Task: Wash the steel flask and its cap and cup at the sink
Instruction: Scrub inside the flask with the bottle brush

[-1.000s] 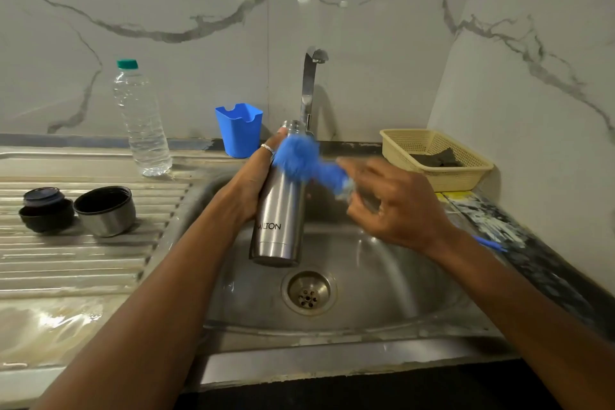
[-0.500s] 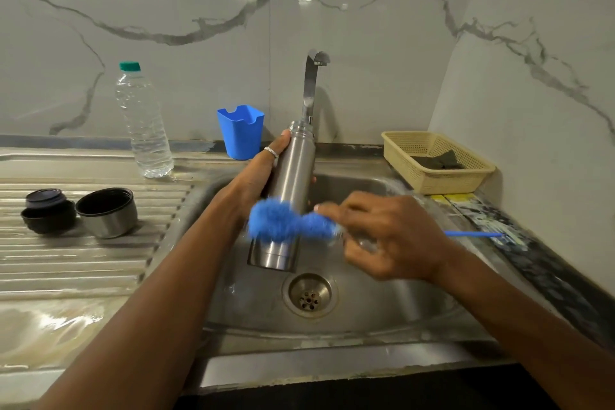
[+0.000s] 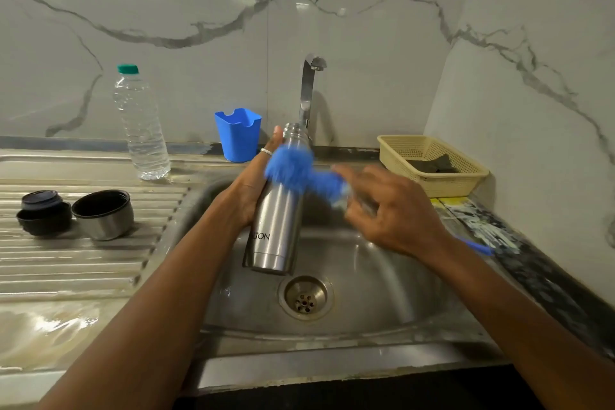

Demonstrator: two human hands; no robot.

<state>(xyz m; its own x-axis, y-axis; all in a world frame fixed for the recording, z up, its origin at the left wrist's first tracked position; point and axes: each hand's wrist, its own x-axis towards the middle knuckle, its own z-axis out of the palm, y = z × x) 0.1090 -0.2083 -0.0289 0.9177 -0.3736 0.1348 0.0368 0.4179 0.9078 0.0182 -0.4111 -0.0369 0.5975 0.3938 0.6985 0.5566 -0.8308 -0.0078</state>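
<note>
The right hand (image 3: pixel 396 210) and the fluffy blue head of the brush (image 3: pixel 289 170) are smeared by motion blur, so the exact lie of the fingers is hard to make out. The brush's thin handle is hidden under that hand, and only its blue end shows past the wrist. Most of the left hand (image 3: pixel 251 188) is hidden behind the steel flask (image 3: pixel 276 226), and it covers the start of the printed lettering.

The steel flask is a slim brushed cylinder with a narrow threaded neck and no cap. It is held tilted over the sink (image 3: pixel 382 276), base near the drain (image 3: pixel 305 298), mouth in front of the tap (image 3: pixel 309 90). The left hand grips its left side, and one ringed finger reaches up beside the neck. The right hand holds the brush, whose head lies against the flask's upper body.

The dark cap (image 3: pixel 41 206) and the steel cup (image 3: pixel 103 215) stand just beside each other on the draining board near the bench's left edge.
</note>
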